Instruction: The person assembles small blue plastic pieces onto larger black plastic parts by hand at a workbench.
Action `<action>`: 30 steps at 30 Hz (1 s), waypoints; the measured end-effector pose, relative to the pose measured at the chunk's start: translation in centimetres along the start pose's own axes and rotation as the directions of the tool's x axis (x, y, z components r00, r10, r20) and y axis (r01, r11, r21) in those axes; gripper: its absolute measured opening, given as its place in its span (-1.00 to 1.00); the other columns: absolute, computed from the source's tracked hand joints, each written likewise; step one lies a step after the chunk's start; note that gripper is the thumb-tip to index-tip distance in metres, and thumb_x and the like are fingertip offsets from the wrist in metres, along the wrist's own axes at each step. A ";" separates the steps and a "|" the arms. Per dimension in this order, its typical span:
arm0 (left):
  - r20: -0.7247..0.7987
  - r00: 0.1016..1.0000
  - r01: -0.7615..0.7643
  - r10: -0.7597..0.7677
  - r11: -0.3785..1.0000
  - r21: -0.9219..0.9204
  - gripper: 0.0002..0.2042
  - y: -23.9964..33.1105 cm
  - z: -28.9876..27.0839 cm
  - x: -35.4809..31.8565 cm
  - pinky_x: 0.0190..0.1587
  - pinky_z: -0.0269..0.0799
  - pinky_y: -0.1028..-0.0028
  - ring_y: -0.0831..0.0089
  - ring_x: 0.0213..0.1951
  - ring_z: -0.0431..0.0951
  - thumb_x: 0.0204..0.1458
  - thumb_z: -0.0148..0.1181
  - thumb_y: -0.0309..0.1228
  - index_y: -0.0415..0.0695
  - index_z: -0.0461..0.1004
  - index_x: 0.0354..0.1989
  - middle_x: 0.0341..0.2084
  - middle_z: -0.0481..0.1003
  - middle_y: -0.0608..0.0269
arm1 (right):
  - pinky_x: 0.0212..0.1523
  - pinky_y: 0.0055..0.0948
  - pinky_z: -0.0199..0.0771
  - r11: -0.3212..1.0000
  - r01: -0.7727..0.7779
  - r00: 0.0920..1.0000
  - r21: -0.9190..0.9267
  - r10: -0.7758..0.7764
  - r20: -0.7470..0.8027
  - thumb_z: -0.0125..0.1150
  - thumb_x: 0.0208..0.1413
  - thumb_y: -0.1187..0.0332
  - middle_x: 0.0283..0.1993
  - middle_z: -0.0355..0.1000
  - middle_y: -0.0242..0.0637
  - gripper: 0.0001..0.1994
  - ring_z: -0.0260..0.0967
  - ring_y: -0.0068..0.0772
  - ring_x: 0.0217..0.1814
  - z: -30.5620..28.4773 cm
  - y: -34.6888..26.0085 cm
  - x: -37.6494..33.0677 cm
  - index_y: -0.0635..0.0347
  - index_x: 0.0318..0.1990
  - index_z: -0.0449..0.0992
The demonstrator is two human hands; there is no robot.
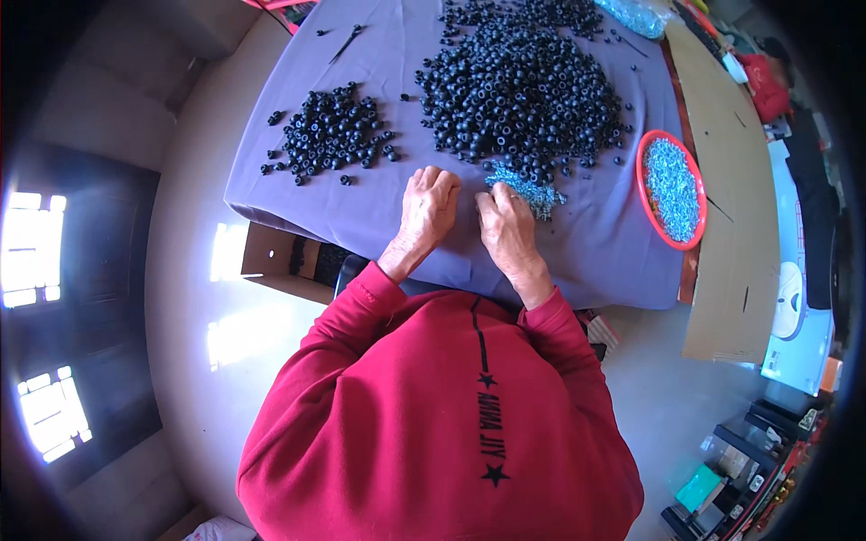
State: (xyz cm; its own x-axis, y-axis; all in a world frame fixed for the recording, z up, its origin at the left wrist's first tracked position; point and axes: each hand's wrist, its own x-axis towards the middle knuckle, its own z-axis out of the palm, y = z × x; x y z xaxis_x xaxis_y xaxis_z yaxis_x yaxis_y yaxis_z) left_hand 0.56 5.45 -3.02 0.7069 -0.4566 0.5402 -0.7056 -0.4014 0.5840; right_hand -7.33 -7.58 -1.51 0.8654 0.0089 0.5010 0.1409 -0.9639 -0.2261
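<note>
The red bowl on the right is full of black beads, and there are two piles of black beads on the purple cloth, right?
Not quite. In the head view the red bowl holds small silvery-blue pieces, not black beads. The two black bead piles do lie on the purple cloth.

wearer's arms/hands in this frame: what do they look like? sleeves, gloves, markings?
Both arms are in long red sleeves of a sweatshirt-type top, ending in ribbed cuffs at the wrists. The left hand and right hand are bare: no gloves, and no rings or watch that I can make out. The top has a black line with star marks and lettering.
</note>
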 end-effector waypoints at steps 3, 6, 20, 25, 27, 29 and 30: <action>-0.022 1.000 -0.005 0.006 0.998 0.069 -0.94 -1.0 -1.0 1.1 -0.32 0.30 0.26 0.13 -0.40 0.36 -0.15 0.12 -0.55 -0.18 0.40 -0.47 -0.51 0.36 0.12 | -0.39 -0.29 0.35 0.999 -0.037 0.999 0.007 0.037 0.031 0.16 -0.13 0.54 -0.40 0.26 -0.20 -0.90 0.32 -0.18 -0.42 0.2 0.5 0.2 0.22 -0.43 0.38; -0.013 1.000 -0.001 0.006 0.939 0.345 -0.92 -3.5 -1.8 3.6 -0.31 0.28 0.23 0.13 -0.38 0.35 -0.16 0.11 -0.54 -0.14 0.43 -0.44 -0.49 0.36 0.10 | -0.42 -0.29 0.35 0.983 -0.106 0.994 0.151 0.110 -0.020 0.15 -0.11 0.55 -0.44 0.28 -0.19 -0.90 0.33 -0.18 -0.42 -0.6 0.1 0.4 0.22 -0.43 0.37; 0.138 0.984 0.013 -0.111 0.821 0.570 -0.88 -11.4 0.3 11.9 -0.27 0.40 0.19 0.03 -0.31 0.47 -0.15 0.05 -0.48 -0.21 0.44 -0.41 -0.41 0.44 -0.04 | -0.45 -0.52 0.32 0.887 -0.236 0.930 0.397 0.324 -0.172 0.11 -0.09 0.63 -0.40 0.34 -0.24 -0.87 0.31 -0.42 -0.45 -2.7 2.7 -1.1 0.27 -0.35 0.40; 0.053 0.967 0.252 -0.251 0.968 -0.009 -0.81 -7.2 -1.2 11.2 -0.36 0.40 0.30 0.19 -0.46 0.50 -0.20 0.22 -0.41 -0.26 0.43 -0.44 -0.54 0.47 0.01 | -0.51 -0.63 0.30 0.718 -0.370 0.851 0.590 0.517 -0.095 0.16 0.01 0.50 -0.49 0.37 -0.42 -0.94 0.25 -0.70 -0.54 -3.3 3.9 -1.4 0.26 -0.36 0.43; 0.181 0.945 0.317 -0.273 0.903 -0.290 -0.81 -4.2 -2.1 10.1 -0.42 0.36 0.49 0.46 -0.52 0.45 -0.12 0.22 -0.39 -0.26 0.44 -0.39 -0.59 0.46 0.20 | -0.49 -0.65 0.32 0.589 -0.382 0.813 0.712 0.580 -0.043 0.16 0.02 0.49 -0.47 0.38 -0.44 -0.94 0.27 -0.70 -0.53 -3.4 4.4 -1.5 0.25 -0.34 0.45; 0.353 0.909 0.398 -0.222 0.713 -0.577 -0.85 -1.9 -1.7 8.2 -0.43 0.31 0.64 0.65 -0.52 0.40 -0.02 0.17 -0.41 -0.25 0.44 -0.36 -0.58 0.43 0.38 | -0.44 -0.66 0.38 0.342 -0.375 0.752 0.861 0.656 0.067 0.15 0.04 0.48 -0.44 0.40 -0.43 -0.93 0.33 -0.67 -0.49 -3.8 4.7 -1.5 0.25 -0.31 0.47; 0.410 0.890 0.427 -0.199 0.677 -0.600 -0.86 -0.9 -1.4 7.2 -0.42 0.33 0.62 0.64 -0.51 0.40 0.01 0.15 -0.42 -0.24 0.44 -0.34 -0.57 0.45 0.35 | -0.44 -0.66 0.38 0.347 -0.377 0.749 0.859 0.660 0.062 0.15 0.04 0.48 -0.44 0.40 -0.43 -0.93 0.33 -0.67 -0.49 -4.0 4.7 -1.5 0.25 -0.31 0.47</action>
State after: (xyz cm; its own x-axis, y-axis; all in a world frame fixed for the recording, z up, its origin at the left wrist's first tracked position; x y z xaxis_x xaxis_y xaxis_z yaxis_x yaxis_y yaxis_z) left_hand 6.35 3.65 1.22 0.7491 -0.6521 0.1168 -0.1459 0.0096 0.9893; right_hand -9.83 -13.13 0.00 0.7709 -0.6128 0.1738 0.1353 -0.1090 -0.9848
